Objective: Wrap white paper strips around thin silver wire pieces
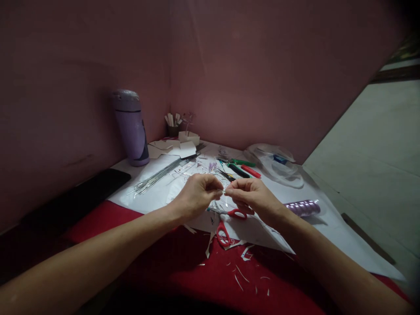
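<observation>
My left hand and my right hand meet fingertip to fingertip over the white paper, nearly touching. Both are closed in a pinch. A tiny pale thing shows between them, too small to name. Just below my hands lie red-handled scissors, their blades partly under my left hand. Behind my fingers are small dark-bladed scissors, dark green-handled pliers and a bundle of short purple pieces. A shiny purple spool lies beside my right wrist, partly hidden by it.
A purple bottle stands at the left, behind a black flat object. Thin metal wires lie on the paper. Farther back are a cup of white sticks, a small box and a plastic bag. Scraps litter the red cloth.
</observation>
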`<move>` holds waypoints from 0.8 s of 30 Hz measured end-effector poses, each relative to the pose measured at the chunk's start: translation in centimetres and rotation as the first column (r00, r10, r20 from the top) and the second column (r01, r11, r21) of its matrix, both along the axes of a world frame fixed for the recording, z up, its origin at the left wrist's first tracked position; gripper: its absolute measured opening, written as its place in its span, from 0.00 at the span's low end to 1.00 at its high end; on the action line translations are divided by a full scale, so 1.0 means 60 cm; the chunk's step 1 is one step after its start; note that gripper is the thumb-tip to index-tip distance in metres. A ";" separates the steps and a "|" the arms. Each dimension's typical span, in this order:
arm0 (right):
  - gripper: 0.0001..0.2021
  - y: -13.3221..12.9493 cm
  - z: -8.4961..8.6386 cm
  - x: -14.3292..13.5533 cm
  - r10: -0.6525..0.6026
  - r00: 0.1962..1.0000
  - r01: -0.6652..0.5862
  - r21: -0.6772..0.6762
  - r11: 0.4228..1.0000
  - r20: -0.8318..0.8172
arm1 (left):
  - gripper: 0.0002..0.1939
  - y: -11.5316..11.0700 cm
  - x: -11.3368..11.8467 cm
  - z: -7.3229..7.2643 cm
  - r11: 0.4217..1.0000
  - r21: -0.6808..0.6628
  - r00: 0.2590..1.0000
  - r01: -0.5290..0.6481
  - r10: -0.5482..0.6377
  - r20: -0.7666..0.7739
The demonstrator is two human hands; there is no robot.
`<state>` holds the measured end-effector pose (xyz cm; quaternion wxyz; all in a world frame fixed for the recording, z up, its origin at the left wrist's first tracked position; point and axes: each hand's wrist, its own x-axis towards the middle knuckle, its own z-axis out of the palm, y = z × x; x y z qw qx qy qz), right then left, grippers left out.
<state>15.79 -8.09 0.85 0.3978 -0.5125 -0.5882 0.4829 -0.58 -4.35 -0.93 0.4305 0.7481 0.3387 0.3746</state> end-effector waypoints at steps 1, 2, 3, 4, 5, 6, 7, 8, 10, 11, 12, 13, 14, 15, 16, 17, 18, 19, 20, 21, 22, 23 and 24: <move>0.10 0.000 0.000 0.000 0.005 1.000 -0.005 -0.005 1.000 -0.009 | 0.03 0.001 0.000 -0.001 1.000 0.002 1.000 -0.003 0.003 -0.005; 0.10 0.000 0.001 0.000 0.008 1.000 -0.009 -0.010 1.000 -0.015 | 0.03 0.002 -0.001 -0.002 1.000 0.004 1.000 -0.004 0.004 -0.009; 0.10 0.000 0.001 0.000 0.009 1.000 -0.010 -0.014 1.000 -0.020 | 0.03 0.003 -0.001 -0.003 1.000 0.006 1.000 -0.003 0.003 -0.010; 0.10 0.000 0.001 0.000 0.008 1.000 -0.009 -0.016 1.000 -0.022 | 0.03 0.003 -0.001 -0.004 1.000 0.008 1.000 -0.002 0.002 -0.009; 0.10 0.000 0.001 0.001 0.005 1.000 -0.006 -0.017 1.000 -0.021 | 0.03 0.003 -0.001 -0.004 1.000 0.010 1.000 -0.002 0.002 -0.006; 0.10 0.000 0.001 0.001 0.002 1.000 -0.003 -0.018 1.000 -0.019 | 0.03 0.003 -0.001 -0.003 1.000 0.011 1.000 -0.002 0.002 -0.004; 0.10 0.000 0.001 0.001 0.001 1.000 -0.002 -0.018 1.000 -0.020 | 0.03 0.002 -0.001 -0.002 1.000 0.010 1.000 -0.004 0.004 -0.006; 0.10 0.000 0.001 0.000 0.003 1.000 -0.003 -0.018 1.000 -0.023 | 0.03 0.002 -0.001 0.000 1.000 0.006 1.000 -0.006 0.006 -0.010; 0.10 0.000 0.002 0.000 0.005 1.000 -0.006 -0.020 1.000 -0.031 | 0.03 0.000 0.000 0.005 1.000 -0.025 1.000 -0.007 0.007 -0.017; 0.10 0.000 0.002 0.000 0.005 0.999 -0.006 -0.021 1.000 -0.032 | 0.03 -0.001 0.000 0.007 0.999 -0.053 1.000 -0.009 0.008 -0.019; 0.10 0.000 0.002 0.000 0.004 1.000 -0.005 -0.020 1.000 -0.028 | 0.03 -0.001 0.000 0.009 0.996 -0.092 1.000 -0.007 0.005 -0.016; 0.10 0.000 0.002 0.000 0.002 1.000 -0.002 -0.018 1.000 -0.018 | 0.03 -0.002 0.000 0.011 0.990 -0.141 1.000 0.002 -0.003 -0.007; 0.10 0.000 0.002 0.000 0.000 1.000 0.000 -0.014 1.000 -0.003 | 0.03 -0.002 0.000 0.012 0.980 -0.196 1.000 0.021 -0.020 0.005; 0.10 0.001 0.001 0.000 -0.002 1.000 0.003 -0.007 1.000 0.012 | 0.04 -0.002 0.000 0.013 0.966 -0.254 0.999 0.046 -0.042 0.022; 0.10 0.001 0.001 0.000 -0.006 1.000 0.006 0.001 1.000 0.027 | 0.05 -0.001 -0.001 0.014 0.947 -0.311 0.997 0.078 -0.067 0.045; 0.10 0.001 0.000 0.001 -0.008 0.999 0.008 0.008 1.000 0.037 | 0.05 -0.001 -0.002 0.014 0.924 -0.366 0.993 0.111 -0.090 0.074; 0.10 0.001 0.000 0.001 -0.010 0.999 0.010 0.013 1.000 0.043 | 0.04 0.000 -0.003 0.014 0.900 -0.413 0.989 0.140 -0.107 0.102; 0.10 0.002 0.000 0.001 -0.011 0.999 0.010 0.018 1.000 0.044 | 0.03 0.000 -0.004 0.014 0.878 -0.452 0.986 0.158 -0.113 0.124; 0.10 0.002 0.000 0.001 -0.011 0.999 0.010 0.021 1.000 0.042 | 0.02 0.001 -0.005 0.014 0.859 -0.483 0.983 0.170 -0.115 0.141; 0.10 0.002 0.001 0.001 -0.010 0.999 0.009 0.024 1.000 0.041 | 0.03 0.001 -0.006 0.014 0.843 -0.506 0.981 0.179 -0.118 0.151; 0.11 0.001 0.001 0.001 -0.007 0.999 0.006 0.027 1.000 0.045 | 0.03 0.001 -0.006 0.014 0.831 -0.523 0.980 0.189 -0.124 0.156; 0.10 0.001 0.002 0.001 -0.006 0.999 0.004 0.031 1.000 0.051 | 0.05 0.001 -0.007 0.014 0.820 -0.537 0.978 0.198 -0.130 0.162; 0.10 0.001 0.002 0.000 -0.005 0.998 0.003 0.035 0.999 0.060 | 0.06 0.001 -0.007 0.014 0.810 -0.548 0.976 0.208 -0.135 0.171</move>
